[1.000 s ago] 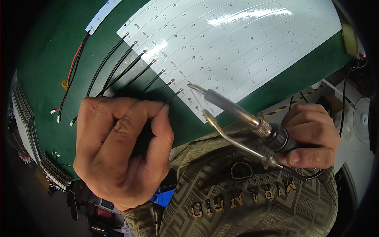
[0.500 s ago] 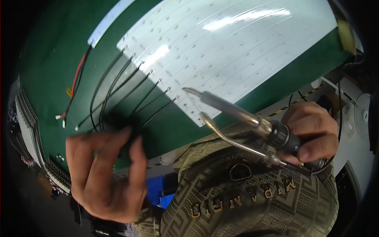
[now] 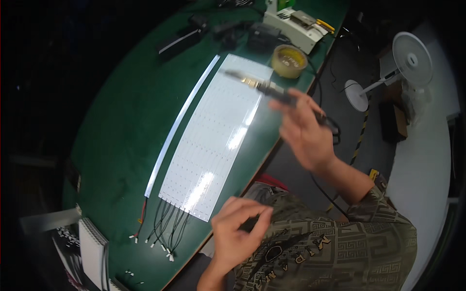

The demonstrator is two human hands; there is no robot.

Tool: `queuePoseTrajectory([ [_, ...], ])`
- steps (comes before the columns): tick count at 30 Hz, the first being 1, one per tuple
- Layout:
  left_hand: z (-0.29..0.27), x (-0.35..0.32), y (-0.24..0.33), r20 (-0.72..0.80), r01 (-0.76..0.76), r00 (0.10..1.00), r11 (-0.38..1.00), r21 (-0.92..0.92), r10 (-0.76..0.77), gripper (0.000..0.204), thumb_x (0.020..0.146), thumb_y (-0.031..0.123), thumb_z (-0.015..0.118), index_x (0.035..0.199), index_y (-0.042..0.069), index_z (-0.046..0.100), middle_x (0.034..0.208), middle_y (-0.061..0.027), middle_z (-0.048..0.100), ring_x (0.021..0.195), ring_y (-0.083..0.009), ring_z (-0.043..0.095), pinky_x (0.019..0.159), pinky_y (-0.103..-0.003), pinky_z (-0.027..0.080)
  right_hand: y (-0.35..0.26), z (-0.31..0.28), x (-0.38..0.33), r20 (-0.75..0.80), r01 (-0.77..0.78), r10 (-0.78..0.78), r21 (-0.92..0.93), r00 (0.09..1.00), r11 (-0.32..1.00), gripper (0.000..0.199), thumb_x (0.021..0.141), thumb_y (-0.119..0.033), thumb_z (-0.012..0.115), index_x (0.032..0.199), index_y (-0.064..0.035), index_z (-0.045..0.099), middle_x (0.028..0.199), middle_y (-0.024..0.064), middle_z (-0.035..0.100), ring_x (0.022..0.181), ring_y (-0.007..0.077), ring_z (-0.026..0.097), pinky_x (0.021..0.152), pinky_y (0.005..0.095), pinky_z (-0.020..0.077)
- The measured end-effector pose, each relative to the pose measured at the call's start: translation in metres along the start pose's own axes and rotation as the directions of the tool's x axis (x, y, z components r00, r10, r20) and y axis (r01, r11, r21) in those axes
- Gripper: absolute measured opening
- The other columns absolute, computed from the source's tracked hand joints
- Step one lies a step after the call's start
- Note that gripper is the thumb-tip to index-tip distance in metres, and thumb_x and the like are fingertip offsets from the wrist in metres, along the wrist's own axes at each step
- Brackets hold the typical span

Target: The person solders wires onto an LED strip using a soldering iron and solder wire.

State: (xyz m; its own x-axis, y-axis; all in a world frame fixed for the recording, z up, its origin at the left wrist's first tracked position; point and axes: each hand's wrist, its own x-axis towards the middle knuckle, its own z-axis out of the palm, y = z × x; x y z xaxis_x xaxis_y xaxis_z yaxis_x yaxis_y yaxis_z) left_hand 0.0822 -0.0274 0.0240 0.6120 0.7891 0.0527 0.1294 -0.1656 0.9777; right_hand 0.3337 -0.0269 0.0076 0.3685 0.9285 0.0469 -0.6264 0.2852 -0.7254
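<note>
In my right hand (image 3: pixel 308 131) is a soldering iron (image 3: pixel 276 93), raised over the far right part of a white LED strip panel (image 3: pixel 213 126). Its tip is smeared by motion and points left. My left hand (image 3: pixel 235 235) is off the table's front edge, near the panel's lower right corner. Its fingers are curled, with thumb and forefinger together; anything between them is hidden. Several black wires (image 3: pixel 167 220) run from the panel's near edge and end in small white connectors (image 3: pixel 170 254). Beside the panel lies a single narrow LED strip (image 3: pixel 182 114) with a red and black lead (image 3: pixel 142 218).
A tape roll (image 3: pixel 289 61) and a pale bench device (image 3: pixel 296 29) stand at the far right of the green table (image 3: pixel 116 131). Black adapters (image 3: pixel 182 40) lie at the back. White strip stacks (image 3: pixel 92 252) sit at the left edge. A white fan (image 3: pixel 410 60) stands off the table.
My view has drawn back over more of the table. My right hand has carried the soldering iron up to the panel's far end. My left hand has left the wires and moved right.
</note>
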Motion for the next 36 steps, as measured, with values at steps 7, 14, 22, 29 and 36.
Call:
queuePoseTrajectory([
  [7,0.024,0.05,0.003,0.081,0.074,0.994,0.995,0.064,-0.079,0.004,0.087,0.0,0.078,0.087,-0.004,0.079,0.086,-0.0064,0.074,0.075,-0.0144,0.06,0.069,-0.026,0.047,-0.056,-0.058,0.105,-0.276,0.055,-0.013,0.146,0.961,0.988,0.023,0.109,-0.013,0.062,0.123,0.004,0.058,0.118,0.0148,0.071,0.07,0.0043,0.052,0.062,0.0172,0.0472],
  [14,0.067,0.126,0.027,0.071,0.324,0.946,0.937,-0.134,-0.317,0.017,0.097,0.011,0.075,0.103,-0.004,0.078,0.097,-0.0077,0.075,0.076,-0.0126,0.062,0.071,-0.024,0.052,-0.073,-0.076,0.124,-0.249,-0.121,0.196,0.288,0.948,0.95,0.018,0.108,-0.013,0.064,0.117,0.0022,0.064,0.109,0.0118,0.071,0.07,0.0047,0.054,0.059,0.0154,0.0462],
  [22,0.131,0.2,0.028,0.102,0.16,0.987,0.646,-0.746,-0.126,0.041,0.11,0.037,0.062,0.132,0.002,0.066,0.112,-0.0064,0.072,0.091,-0.013,0.067,0.079,-0.028,0.056,-0.077,-0.034,0.049,-0.025,-0.163,0.169,0.163,0.985,0.973,0.027,0.107,-0.012,0.065,0.131,-0.0002,0.068,0.091,0.0025,0.064,0.065,0.0036,0.05,0.057,0.0166,0.0413],
  [29,0.1,0.216,0.039,-0.241,-0.14,0.967,0.616,-0.775,-0.083,0.032,0.111,0.027,0.06,0.133,0.003,0.064,0.117,-0.0111,0.073,0.102,-0.0149,0.071,0.098,-0.029,0.059,-0.116,-0.033,-0.014,0.132,-0.279,0.355,-0.4,0.925,0.873,0.024,0.106,-0.008,0.059,0.125,-0.0005,0.07,0.077,0.0092,0.072,0.052,0.0068,0.051,0.049,0.0171,0.0388],
  [36,0.054,0.201,0.038,-0.185,-0.092,0.98,0.647,-0.757,-0.078,0.038,0.112,0.023,0.058,0.14,-0.002,0.059,0.12,-0.0178,0.074,0.105,-0.0186,0.074,0.091,-0.03,0.062,-0.219,-0.174,0.199,-0.041,0.241,-0.5,-0.84,0.865,0.486,0.037,0.101,-0.008,0.046,0.127,0.0013,0.071,0.109,0.0112,0.076,0.085,0.0129,0.066,0.077,0.0258,0.058],
])
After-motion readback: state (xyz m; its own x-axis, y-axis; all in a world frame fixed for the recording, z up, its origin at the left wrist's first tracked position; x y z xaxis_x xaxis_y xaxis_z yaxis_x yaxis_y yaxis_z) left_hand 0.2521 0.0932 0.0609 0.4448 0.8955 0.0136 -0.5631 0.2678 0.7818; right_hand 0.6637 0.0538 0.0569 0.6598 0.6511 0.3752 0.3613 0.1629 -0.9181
